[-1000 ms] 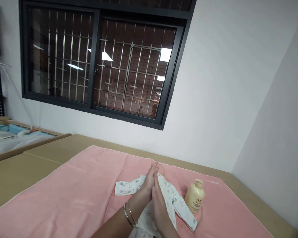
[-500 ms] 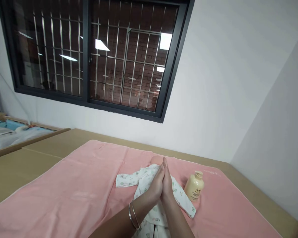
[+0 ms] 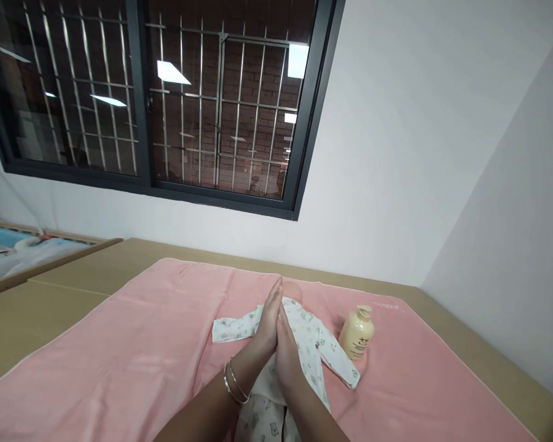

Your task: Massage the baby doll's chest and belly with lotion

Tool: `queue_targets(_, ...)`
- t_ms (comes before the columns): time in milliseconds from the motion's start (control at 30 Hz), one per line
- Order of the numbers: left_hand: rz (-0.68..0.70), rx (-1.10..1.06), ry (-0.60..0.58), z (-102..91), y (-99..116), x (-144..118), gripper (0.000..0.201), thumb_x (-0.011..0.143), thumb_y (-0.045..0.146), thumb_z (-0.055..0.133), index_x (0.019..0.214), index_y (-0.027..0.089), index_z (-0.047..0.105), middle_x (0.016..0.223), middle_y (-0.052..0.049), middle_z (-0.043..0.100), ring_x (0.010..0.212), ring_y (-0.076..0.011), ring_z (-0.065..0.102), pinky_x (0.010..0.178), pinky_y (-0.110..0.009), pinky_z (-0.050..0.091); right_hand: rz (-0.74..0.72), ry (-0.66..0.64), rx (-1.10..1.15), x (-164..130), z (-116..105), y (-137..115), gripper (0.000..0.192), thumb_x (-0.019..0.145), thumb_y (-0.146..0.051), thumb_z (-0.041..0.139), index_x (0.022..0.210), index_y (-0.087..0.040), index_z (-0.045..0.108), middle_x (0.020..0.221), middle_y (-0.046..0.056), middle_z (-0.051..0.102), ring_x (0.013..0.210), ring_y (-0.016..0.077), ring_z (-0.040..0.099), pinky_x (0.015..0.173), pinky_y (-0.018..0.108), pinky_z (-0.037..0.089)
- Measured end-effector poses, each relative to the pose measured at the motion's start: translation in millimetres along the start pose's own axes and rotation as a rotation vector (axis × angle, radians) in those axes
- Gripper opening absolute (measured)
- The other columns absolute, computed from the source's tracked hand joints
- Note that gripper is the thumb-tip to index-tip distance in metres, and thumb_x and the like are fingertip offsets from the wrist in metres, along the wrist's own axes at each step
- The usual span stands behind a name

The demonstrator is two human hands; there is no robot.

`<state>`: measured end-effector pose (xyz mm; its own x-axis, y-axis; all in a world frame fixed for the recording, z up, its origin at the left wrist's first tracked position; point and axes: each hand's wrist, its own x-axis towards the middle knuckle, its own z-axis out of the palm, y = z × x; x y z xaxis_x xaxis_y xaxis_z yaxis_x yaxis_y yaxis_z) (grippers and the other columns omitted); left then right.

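My left hand [image 3: 266, 324] and my right hand [image 3: 286, 357] are pressed palm to palm above a baby doll in a white printed sleepsuit [image 3: 311, 344]. The left hand sits further forward than the right. Two thin bangles [image 3: 234, 383] circle my left wrist. Neither hand holds anything. The doll lies on a pink towel [image 3: 133, 362], and its head [image 3: 293, 288] peeks out just behind my fingertips. A cream pump bottle [image 3: 357, 333] stands upright on the towel to the right of the doll, apart from my hands.
The towel covers a tan table [image 3: 59, 294] set against a white wall. A dark barred window [image 3: 166, 104] is above. A wooden-edged cot with blue and white bedding [image 3: 23, 252] stands at the left. Another wall closes the right side.
My pressed palms have slid against each other: the right hand was further forward half a second ago, now the left is. The view has shifted slightly left and down.
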<state>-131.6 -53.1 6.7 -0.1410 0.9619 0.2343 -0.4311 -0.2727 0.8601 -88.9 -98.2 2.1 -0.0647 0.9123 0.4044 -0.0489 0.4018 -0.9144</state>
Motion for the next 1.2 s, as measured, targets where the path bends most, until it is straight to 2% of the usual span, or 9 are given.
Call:
queue_targets(167, 0.011, -0.109, 0.091, -18.0, 38, 14, 0.042, 0.093, 0.040, 0.044, 0.130, 0.023, 0.054, 0.149, -0.005, 0.041, 0.142, -0.0183, 0.030, 0.120, -0.037, 0.019, 0.007, -0.157, 0.017, -18, 7, -17, 0.061, 0.094, -0.055, 0.042, 0.147, -0.026, 0.034, 0.152, 0.000, 0.033, 0.143, 0.0207, 0.024, 0.120, 0.042, 0.017)
queue_targets(267, 0.003, -0.179, 0.121, -20.6, 48, 14, 0.040, 0.093, 0.041, 0.043, 0.127, 0.023, 0.056, 0.149, -0.005, 0.042, 0.141, -0.0181, 0.032, 0.119, -0.037, 0.021, -0.004, -0.231, 0.002, -22, 6, -29, 0.056, 0.095, -0.051, 0.044, 0.145, -0.027, 0.038, 0.150, 0.001, 0.037, 0.142, 0.0213, 0.027, 0.120, 0.043, 0.017)
queue_targets(533, 0.038, -0.251, 0.151, -22.2, 51, 17, 0.035, 0.093, 0.036, 0.043, 0.118, 0.019, 0.060, 0.140, -0.009, 0.052, 0.135, -0.0177, 0.042, 0.117, -0.036, 0.027, 0.099, -0.144, 0.069, -24, -8, -46, 0.050, 0.090, -0.056, 0.051, 0.127, -0.024, 0.061, 0.134, 0.006, 0.057, 0.128, 0.0262, 0.048, 0.113, 0.045, 0.033)
queue_targets(733, -0.164, -0.305, 0.096, -12.3, 43, 12, 0.040, 0.092, 0.039, 0.038, 0.109, 0.014, 0.063, 0.132, -0.015, 0.058, 0.129, -0.0235, 0.050, 0.115, -0.041, 0.031, 0.073, -0.229, 0.031, -28, -9, -46, 0.054, 0.092, -0.053, 0.049, 0.141, -0.029, 0.046, 0.148, 0.001, 0.040, 0.140, 0.0230, 0.031, 0.118, 0.044, 0.021)
queue_targets(867, -0.176, -0.254, 0.037, -2.9, 27, 3, 0.045, 0.092, 0.044, 0.038, 0.115, 0.015, 0.062, 0.132, -0.014, 0.058, 0.130, -0.0247, 0.048, 0.116, -0.041, 0.029, 0.070, -0.239, -0.068, -27, -11, -38, 0.062, 0.094, -0.053, 0.042, 0.149, -0.030, 0.025, 0.157, -0.004, 0.017, 0.146, 0.0192, 0.009, 0.120, 0.041, 0.010)
queue_targets(967, -0.184, -0.153, -0.078, 10.0, 13, -7, 0.049, 0.093, 0.048, 0.035, 0.128, 0.022, 0.056, 0.138, -0.010, 0.054, 0.136, -0.0242, 0.042, 0.118, -0.044, 0.023, 0.065, -0.164, -0.103, -21, -12, -30, 0.065, 0.095, -0.057, 0.038, 0.151, -0.030, 0.018, 0.159, -0.005, 0.007, 0.147, 0.0178, 0.002, 0.120, 0.040, 0.006)
queue_targets(1067, -0.143, -0.089, -0.112, 30.2, 1, -25, 0.043, 0.094, 0.043, 0.035, 0.130, 0.031, 0.056, 0.142, -0.002, 0.050, 0.143, -0.0179, 0.028, 0.121, -0.039, 0.009, 0.072, -0.001, -0.092, -10, -16, -24, 0.067, 0.094, -0.060, 0.034, 0.152, -0.030, 0.017, 0.159, -0.004, 0.009, 0.147, 0.0175, 0.004, 0.120, 0.041, 0.007)
queue_targets(1133, -0.062, -0.011, -0.123, 42.1, -2, -40, 0.049, 0.095, 0.041, 0.025, 0.128, 0.026, 0.059, 0.139, -0.001, 0.053, 0.144, -0.0119, 0.022, 0.119, -0.031, 0.005, 0.073, 0.082, -0.085, 1, -24, -22, 0.068, 0.094, -0.062, 0.031, 0.152, -0.029, 0.018, 0.158, -0.003, 0.013, 0.146, 0.0168, 0.006, 0.121, 0.040, 0.008)
queue_targets(1200, -0.033, 0.073, -0.192, 47.3, 0, -53, 0.062, 0.095, 0.046, 0.016, 0.127, 0.013, 0.059, 0.135, -0.005, 0.057, 0.142, -0.0119, 0.026, 0.115, -0.026, 0.016, 0.050, 0.155, -0.089, 14, -39, -21, 0.069, 0.093, -0.064, 0.030, 0.151, -0.028, 0.022, 0.158, -0.002, 0.016, 0.146, 0.0165, 0.009, 0.120, 0.039, 0.008)
